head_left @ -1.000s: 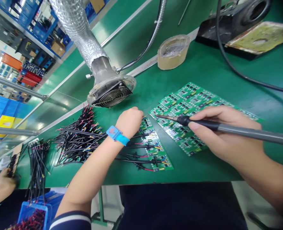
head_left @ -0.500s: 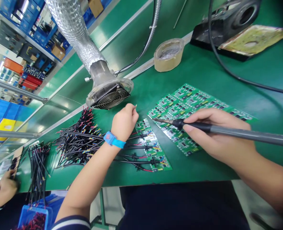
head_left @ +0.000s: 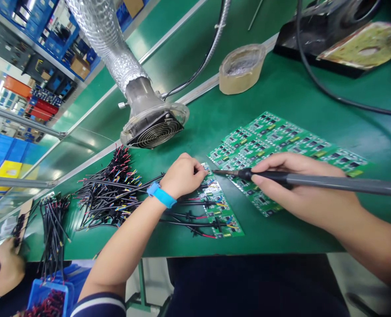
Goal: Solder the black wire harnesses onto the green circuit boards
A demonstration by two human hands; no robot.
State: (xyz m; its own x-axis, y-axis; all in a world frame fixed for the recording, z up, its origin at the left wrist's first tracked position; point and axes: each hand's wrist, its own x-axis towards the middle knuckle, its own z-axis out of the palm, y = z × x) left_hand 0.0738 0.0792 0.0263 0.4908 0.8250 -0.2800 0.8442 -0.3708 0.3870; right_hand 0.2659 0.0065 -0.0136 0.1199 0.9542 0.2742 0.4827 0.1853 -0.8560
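My right hand [head_left: 301,189] is closed round the handle of a soldering iron [head_left: 281,177]. The iron's tip points left, close to the upper end of a narrow green circuit board [head_left: 233,230]. Over that same end is my left hand [head_left: 188,176], fingers pinched on a thin black cable [head_left: 158,178] mostly hidden behind the hand. Several black cables with coloured wire ends lie across this board from the left. Beyond the iron, overlapping panels of green circuit boards [head_left: 291,136] rest flat on the table. A blue band is on my left wrist.
A pile of black cables [head_left: 111,193] lies left of my arm. Above it hangs a fume extractor fan [head_left: 157,132]. A tape roll [head_left: 241,70] and a soldering stand with a yellow sponge [head_left: 367,48] are behind. At far left is another person's hand [head_left: 8,264], near a cable bundle [head_left: 53,229].
My left hand has come down and to the right, onto the upper end of the narrow board. The soldering iron stays nearly in place, its tip now closer to that board.
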